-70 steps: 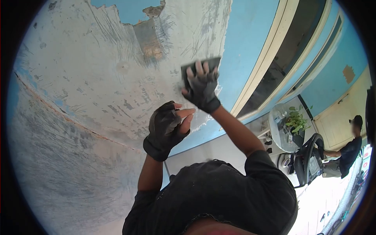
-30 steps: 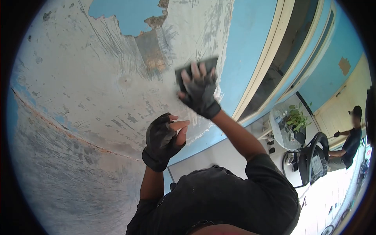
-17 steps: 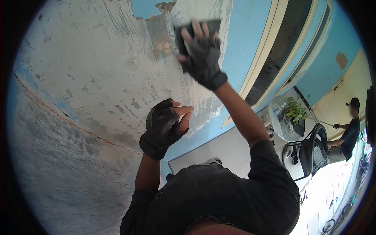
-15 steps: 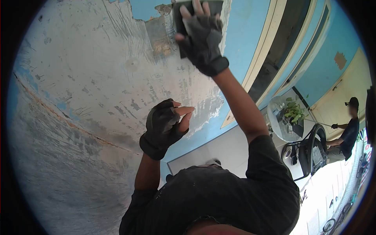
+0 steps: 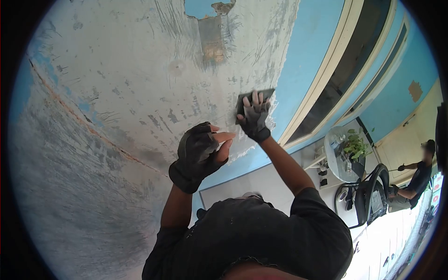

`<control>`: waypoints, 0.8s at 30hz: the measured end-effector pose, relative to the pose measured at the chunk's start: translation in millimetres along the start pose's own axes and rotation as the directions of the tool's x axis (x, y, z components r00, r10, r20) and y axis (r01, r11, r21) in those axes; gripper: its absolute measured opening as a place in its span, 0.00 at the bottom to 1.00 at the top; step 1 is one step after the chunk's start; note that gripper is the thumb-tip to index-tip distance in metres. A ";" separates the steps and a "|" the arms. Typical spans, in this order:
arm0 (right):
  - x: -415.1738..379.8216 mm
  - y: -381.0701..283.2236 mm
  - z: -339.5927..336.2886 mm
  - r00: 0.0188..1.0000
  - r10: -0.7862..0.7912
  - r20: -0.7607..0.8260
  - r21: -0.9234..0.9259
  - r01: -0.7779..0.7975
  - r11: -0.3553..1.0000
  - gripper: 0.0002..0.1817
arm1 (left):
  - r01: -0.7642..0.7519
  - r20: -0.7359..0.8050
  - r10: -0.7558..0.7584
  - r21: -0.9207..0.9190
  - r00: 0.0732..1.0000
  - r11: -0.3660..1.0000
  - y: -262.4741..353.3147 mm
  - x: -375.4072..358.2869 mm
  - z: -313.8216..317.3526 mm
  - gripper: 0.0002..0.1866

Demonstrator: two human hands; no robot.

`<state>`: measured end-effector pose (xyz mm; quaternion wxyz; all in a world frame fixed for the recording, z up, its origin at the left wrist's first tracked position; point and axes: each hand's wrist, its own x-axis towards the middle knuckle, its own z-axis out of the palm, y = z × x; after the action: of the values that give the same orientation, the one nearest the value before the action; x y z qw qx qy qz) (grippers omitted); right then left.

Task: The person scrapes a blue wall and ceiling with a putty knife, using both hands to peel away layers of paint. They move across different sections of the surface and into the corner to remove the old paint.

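My right hand (image 5: 255,116), in a black fingerless glove, presses a dark sheet of sandpaper (image 5: 268,93) against the wall (image 5: 140,60). Its fingers lie over the sheet and hide much of it. Under it the wall is pale and scraped, close to the ragged border of the blue paint (image 5: 303,70). My left hand (image 5: 200,151), gloved the same way, hangs before the wall at lower left of the right hand. Thumb and forefinger meet at the tips and the other fingers are curled; nothing shows between them.
A crack (image 5: 93,126) runs along the wall at left. Right of the blue strip is a cream-framed window (image 5: 326,84). Beyond stand a glass table (image 5: 333,156), a potted plant (image 5: 357,147) and a black chair (image 5: 361,205). Another person (image 5: 417,182) is at far right.
My right hand has slid the sandpaper down the wall, from the top of the view to nearer my left hand. The view has shifted slightly. My left hand keeps its curled pose.
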<state>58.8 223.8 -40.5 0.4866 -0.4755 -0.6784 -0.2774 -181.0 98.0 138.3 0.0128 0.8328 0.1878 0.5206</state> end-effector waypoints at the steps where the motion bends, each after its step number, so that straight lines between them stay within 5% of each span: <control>1: 23.8 6.4 -7.9 0.998 -0.051 -0.031 -0.027 0.050 0.998 0.33 | 0.041 0.011 -0.041 0.002 0.999 0.999 1.8 -0.9 -1.2 0.09; 5: 169.6 21.5 -66.2 0.959 -0.202 -0.200 -0.187 0.165 0.968 0.31 | 0.021 -0.002 -0.021 -0.005 1.000 1.000 2.3 1.4 13.2 0.09; 7: 241.6 33.6 -97.0 0.927 -0.280 -0.251 -0.215 0.229 0.949 0.39 | 0.009 0.014 -0.009 0.007 1.000 1.000 6.8 5.5 23.0 0.09; 8: 263.1 28.1 -123.5 0.978 -0.172 -0.118 -0.106 0.160 0.981 0.38 | 0.018 0.016 -0.018 0.004 1.000 1.000 9.6 7.6 28.0 0.09; 10: 315.3 34.9 -129.8 0.920 -0.229 -0.317 -0.148 0.190 0.971 0.40 | 0.002 0.001 -0.002 0.014 1.000 1.000 14.4 12.9 37.9 0.09; 13: 303.8 33.9 -131.4 0.920 -0.279 -0.277 -0.284 0.199 0.938 0.39 | -0.008 -0.050 0.011 0.053 0.999 0.999 19.4 19.6 51.4 0.10; 21: 37.7 46.5 -29.2 0.976 -0.215 0.017 -0.133 0.215 0.967 0.34 | 0.107 -0.057 -0.100 0.120 0.993 0.987 42.4 24.7 82.9 0.10; 24: 9.3 49.6 -28.9 0.968 -0.241 0.065 -0.078 0.246 0.966 0.34 | 0.107 -0.119 -0.083 0.210 0.989 0.972 48.1 18.5 91.1 0.11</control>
<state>115.0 222.6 -25.4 0.4093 -0.4163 -0.7323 -0.3506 -80.0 75.3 123.1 -0.0632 0.7896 0.2833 0.5407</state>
